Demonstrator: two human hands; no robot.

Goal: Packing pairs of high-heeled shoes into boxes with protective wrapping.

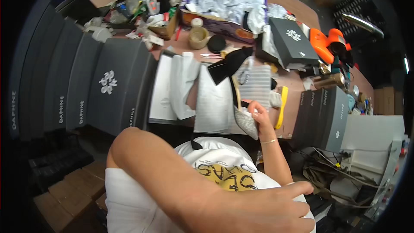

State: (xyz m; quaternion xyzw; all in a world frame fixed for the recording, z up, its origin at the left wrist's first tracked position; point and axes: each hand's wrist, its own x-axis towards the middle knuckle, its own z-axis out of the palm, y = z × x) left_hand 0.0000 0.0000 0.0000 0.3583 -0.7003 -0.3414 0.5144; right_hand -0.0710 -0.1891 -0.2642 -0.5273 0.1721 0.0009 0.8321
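Gripping a silver, glittery pointed shoe by the side near its toe, the right hand has its fingers closed over the edge, probably because that leaves most of the glittered surface uncovered. The shoe is above the near edge of the table, its toe toward the person; a black piece lies past its far end, and I cannot tell whether the two are joined. The left hand crosses low in front of the body, over the right forearm, its index finger stretched out and the others bent; the palm is hidden, so I cannot tell whether it grips anything. Pale wrapping sheets lie flat beside the shoe, perhaps to spare it scuffs from the tabletop. Dark grey boxes stand upright in a row at the left, seemingly to save room, with more grey boxes at the right. A yellow tool lies just beyond the right hand, likely for easy reach, while crumpled white tissue fills a box at the back
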